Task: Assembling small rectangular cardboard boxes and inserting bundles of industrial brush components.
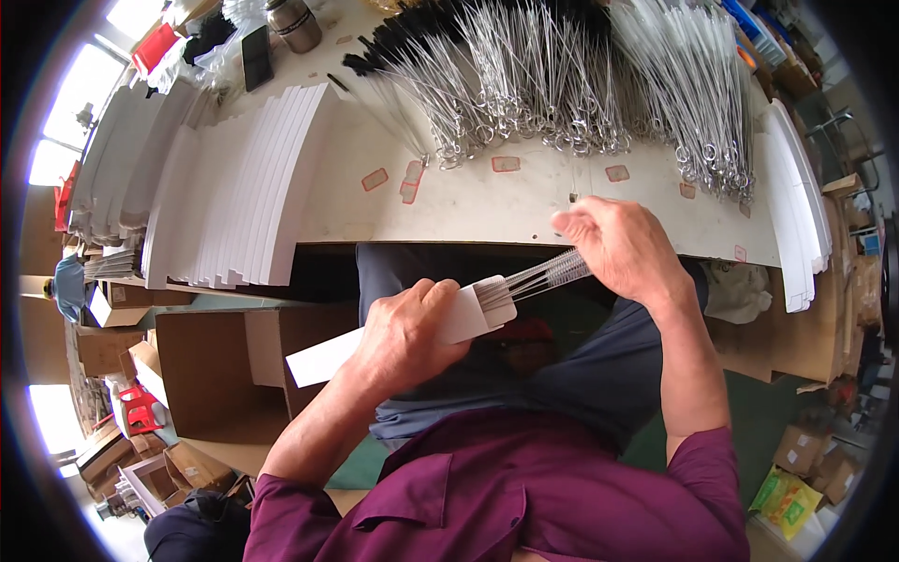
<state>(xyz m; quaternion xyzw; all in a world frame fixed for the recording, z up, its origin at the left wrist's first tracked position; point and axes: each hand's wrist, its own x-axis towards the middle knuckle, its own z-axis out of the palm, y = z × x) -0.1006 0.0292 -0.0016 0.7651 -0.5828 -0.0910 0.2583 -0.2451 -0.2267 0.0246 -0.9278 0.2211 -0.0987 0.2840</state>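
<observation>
A narrow white paper sleeve is gripped in the left hand, the fingers wrapped around its middle so that one end juts out toward the lower left and the open end points to the right. A small bundle of thin wire brushes is pinched between the thumb and fingers of the right hand, and the tips of the bundle are seen lying inside the open mouth of the sleeve. Both hands are held above the lap, just in front of the edge of a white worktable. On the table, well apart from the hands, many more wire brushes with looped ends are spread in fanned rows. A fanned stack of flat white sleeves is laid at the left of the table, and another stack is set at its right edge. Open cardboard boxes are seen on the floor to the left.
</observation>
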